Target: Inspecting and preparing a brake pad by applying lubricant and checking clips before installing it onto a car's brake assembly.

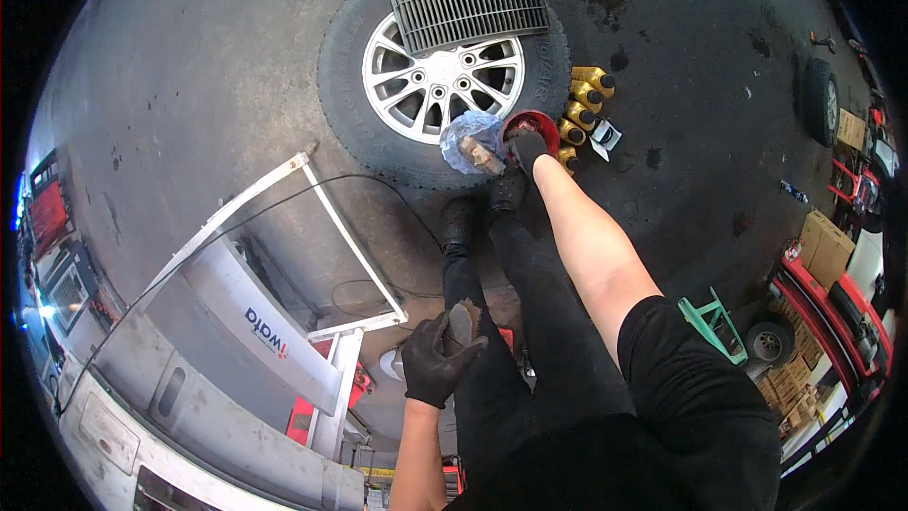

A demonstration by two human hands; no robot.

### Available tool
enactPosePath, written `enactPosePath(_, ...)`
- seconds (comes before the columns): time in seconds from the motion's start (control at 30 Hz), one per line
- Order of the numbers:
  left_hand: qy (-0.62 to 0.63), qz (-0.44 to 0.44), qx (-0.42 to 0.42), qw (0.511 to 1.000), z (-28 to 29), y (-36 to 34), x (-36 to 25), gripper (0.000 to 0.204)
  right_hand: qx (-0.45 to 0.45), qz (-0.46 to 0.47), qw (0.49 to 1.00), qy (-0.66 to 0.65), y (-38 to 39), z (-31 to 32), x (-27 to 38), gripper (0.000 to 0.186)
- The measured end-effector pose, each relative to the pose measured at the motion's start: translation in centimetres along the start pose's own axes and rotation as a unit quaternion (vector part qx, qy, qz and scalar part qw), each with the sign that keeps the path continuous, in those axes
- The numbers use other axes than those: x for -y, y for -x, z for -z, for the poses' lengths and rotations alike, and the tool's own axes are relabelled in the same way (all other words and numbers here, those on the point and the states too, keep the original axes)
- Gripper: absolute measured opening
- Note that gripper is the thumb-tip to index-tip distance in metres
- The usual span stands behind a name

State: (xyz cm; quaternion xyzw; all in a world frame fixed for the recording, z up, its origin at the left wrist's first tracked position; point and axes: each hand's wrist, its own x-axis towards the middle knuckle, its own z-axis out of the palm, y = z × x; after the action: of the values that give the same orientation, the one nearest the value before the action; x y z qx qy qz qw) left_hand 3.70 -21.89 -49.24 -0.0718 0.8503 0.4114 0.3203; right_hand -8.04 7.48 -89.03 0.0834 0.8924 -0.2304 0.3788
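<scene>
5 yellow bottles beside the tyre; brown cartons far right.

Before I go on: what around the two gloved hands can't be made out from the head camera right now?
- Small grey part in the left hand: the glove covers most of it, so its shape is unclear.
- Inside of the red tub on the tyre: the right hand hides it.
- Object on the blue plastic bag: too small to identify.
- Wheel top: the black grille covers it.

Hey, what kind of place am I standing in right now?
Most likely a car repair garage: a loose wheel lies on the oil-stained concrete floor, yellow oil bottles stand beside it, and cardboard boxes are stacked at the right.
</scene>
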Motion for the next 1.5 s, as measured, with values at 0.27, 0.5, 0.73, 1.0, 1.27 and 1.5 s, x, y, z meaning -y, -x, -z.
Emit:
enactPosePath(0.27,-0.049,-0.08,-0.038,0.995,3.5,0.3,-4.4,0.06,0.037,-0.129,0.777,-0.615,10.9,8.4,2.8,0.026)
enactPosePath(0.5,0.052,-0.149,-0.032,0.987,9.5,2.3,-12.4,0.062,0.098,0.069,0.57,-0.813,33.2,28.4,13.5,0.025)
enactPosePath(0.73,0.043,-0.382,-0.061,0.921,16.6,8.3,-27.6,0.069,0.004,0.226,0.685,-0.693,57.2,41.7,23.8,0.027)
enactPosePath(1.0,0.044,-0.601,-0.054,0.796,19.4,15.4,-35.9,0.069,-0.294,0.278,0.731,-0.549,72.2,43.3,29.7,0.031)
enactPosePath(1.27,0.025,-0.66,-0.01,0.751,19.9,19.9,-38.7,0.07,-0.376,0.287,0.711,-0.52,78.3,41.6,31.1,0.032)
enactPosePath(1.5,0.019,-0.708,-0.06,0.704,19.9,21.2,-39.3,0.066,-0.522,0.289,0.734,-0.325,79.4,40.5,30.8,0.031)
